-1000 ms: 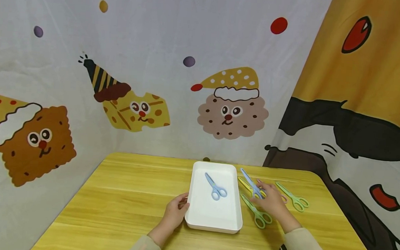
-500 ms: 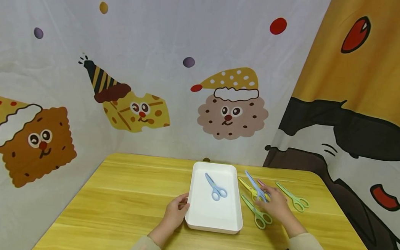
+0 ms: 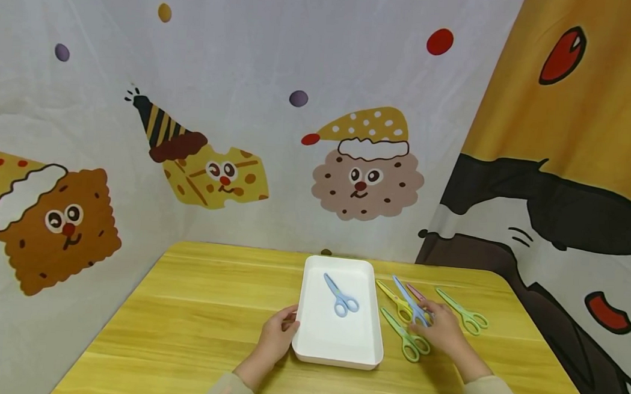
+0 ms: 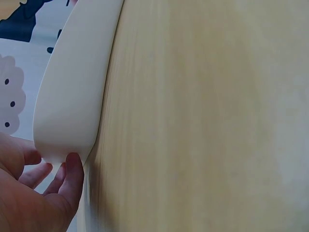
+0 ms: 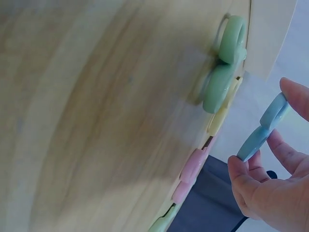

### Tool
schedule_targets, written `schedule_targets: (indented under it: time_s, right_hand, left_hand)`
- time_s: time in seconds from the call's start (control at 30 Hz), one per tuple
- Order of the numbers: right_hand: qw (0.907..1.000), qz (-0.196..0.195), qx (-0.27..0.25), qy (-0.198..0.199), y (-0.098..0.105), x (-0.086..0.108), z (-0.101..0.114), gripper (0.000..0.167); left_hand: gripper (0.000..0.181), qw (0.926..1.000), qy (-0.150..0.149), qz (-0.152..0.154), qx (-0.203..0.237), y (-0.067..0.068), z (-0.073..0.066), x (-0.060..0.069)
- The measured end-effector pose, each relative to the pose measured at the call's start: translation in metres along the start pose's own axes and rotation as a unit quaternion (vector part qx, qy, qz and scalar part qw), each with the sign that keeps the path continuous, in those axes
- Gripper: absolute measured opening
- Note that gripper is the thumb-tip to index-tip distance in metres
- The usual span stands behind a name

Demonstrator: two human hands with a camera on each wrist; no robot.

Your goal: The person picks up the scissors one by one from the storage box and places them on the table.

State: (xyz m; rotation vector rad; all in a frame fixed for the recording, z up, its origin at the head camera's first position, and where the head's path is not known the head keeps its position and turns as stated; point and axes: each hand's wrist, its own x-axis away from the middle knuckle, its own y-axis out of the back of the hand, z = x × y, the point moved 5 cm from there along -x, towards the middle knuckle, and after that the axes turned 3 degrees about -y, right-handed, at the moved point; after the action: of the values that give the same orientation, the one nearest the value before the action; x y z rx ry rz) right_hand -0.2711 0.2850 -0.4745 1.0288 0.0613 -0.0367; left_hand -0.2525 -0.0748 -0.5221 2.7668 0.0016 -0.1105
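My left hand (image 3: 276, 335) holds the left side of a white tray (image 3: 333, 349), its thumb and fingers at the tray's wall (image 4: 77, 87) in the left wrist view. A pair of blue scissors (image 3: 340, 295) lies inside the tray. Right of it, my right hand (image 3: 440, 329) grips a second pair of blue scissors (image 5: 263, 126) by the handle loops, lifted off the table in the right wrist view. Under and around that hand lie yellow scissors (image 3: 393, 295), pink scissors (image 5: 190, 171), partly hidden by the hand in the head view, and green scissors (image 3: 410, 345).
Another pair of green scissors (image 3: 466, 318) lies on the far right of the wooden table (image 3: 194, 310). Behind the table hangs a curtain (image 3: 248, 48) with cartoon prints.
My right hand has moved a little rightward and nearer to me, carrying the blue scissors with it. The left hand and the tray have stayed in place.
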Motion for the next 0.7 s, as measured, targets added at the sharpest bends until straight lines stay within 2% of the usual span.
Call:
schedule_targets:
  time_s: [0.17,0.43,0.7]
  right_hand:
    - [0.9999,-0.006,0.007,0.009,0.001,0.003,-0.004,0.053]
    - [0.9999,0.011,0.008,-0.008,0.004,0.006,-0.011,0.054]
    - [0.9999,0.008,0.011,-0.006,0.009,0.007,-0.013,0.056]
  left_hand:
    - [0.038,1.0,0.0,0.0,-0.004,0.0,-0.001,0.001]
    - [0.037,1.0,-0.004,-0.001,-0.002,0.0,0.0,0.0]
    - [0.038,1.0,-0.001,0.0,0.001,0.0,0.002,-0.001]
